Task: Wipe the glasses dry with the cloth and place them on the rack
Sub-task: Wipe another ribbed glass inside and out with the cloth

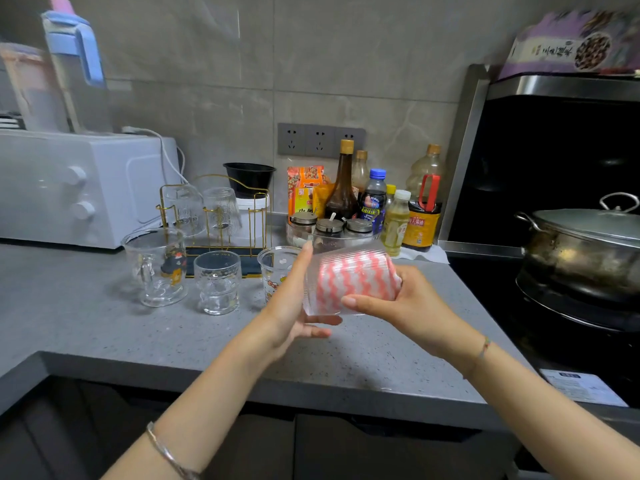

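A grey speckled stone counter (pixel 104 334) carries a boxy white countertop oven (pixel 69 188) at left, while a lidded stainless-steel pot (pixel 585 251) sits on the dark hob at right. Near the oven, a thin gold wire rack (pixel 228 216) holds two ribbed tumblers (pixel 183 209) upside down on its prongs. In front of the rack stand a handled glass mug with a cartoon print (pixel 156 268), a dimpled glass tumbler (pixel 217 282) and a printed clear cup (pixel 277 268) partly hidden by the person's left hand (pixel 294 306). Above the counter's middle, a clear ribbed glass (pixel 313 289) lies on its side with a pink-and-white wavy-striped cloth (pixel 353 280) stuffed inside. The left hand clasps its thick base, fingers upright against it and thumb beneath; the right hand (pixel 405 306) grips the mouth end, thumb pressed across the outer wall. Behind them are a cluster of sauce bottles (pixel 423 216), their labels in Chinese characters too small to read, and three grey wall sockets (pixel 320 140)
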`<act>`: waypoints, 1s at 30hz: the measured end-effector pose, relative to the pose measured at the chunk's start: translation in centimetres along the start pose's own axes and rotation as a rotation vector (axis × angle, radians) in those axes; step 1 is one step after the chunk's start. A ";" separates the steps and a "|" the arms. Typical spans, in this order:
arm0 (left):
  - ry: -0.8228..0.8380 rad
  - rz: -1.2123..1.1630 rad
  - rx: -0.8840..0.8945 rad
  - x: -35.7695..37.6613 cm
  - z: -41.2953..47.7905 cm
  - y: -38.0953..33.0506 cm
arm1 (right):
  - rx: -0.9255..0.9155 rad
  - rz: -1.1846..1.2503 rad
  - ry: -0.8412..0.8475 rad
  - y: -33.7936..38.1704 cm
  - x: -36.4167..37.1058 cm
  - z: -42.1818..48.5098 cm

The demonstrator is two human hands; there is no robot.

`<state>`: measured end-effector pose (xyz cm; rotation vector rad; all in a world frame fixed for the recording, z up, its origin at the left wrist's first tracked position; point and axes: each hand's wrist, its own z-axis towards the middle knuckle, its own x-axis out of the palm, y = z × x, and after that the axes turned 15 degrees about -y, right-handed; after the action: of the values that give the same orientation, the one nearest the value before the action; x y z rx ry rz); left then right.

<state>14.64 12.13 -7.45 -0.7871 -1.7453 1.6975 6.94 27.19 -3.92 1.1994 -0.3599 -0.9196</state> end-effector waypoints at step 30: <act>-0.185 0.058 0.123 1.3 0.1 -0.3 | -0.033 -0.006 -0.018 -0.4 0.3 0.0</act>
<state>13.75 13.05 -7.18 -0.6492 -1.7327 1.9494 6.96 26.97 -4.35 1.1628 -0.3546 -0.9387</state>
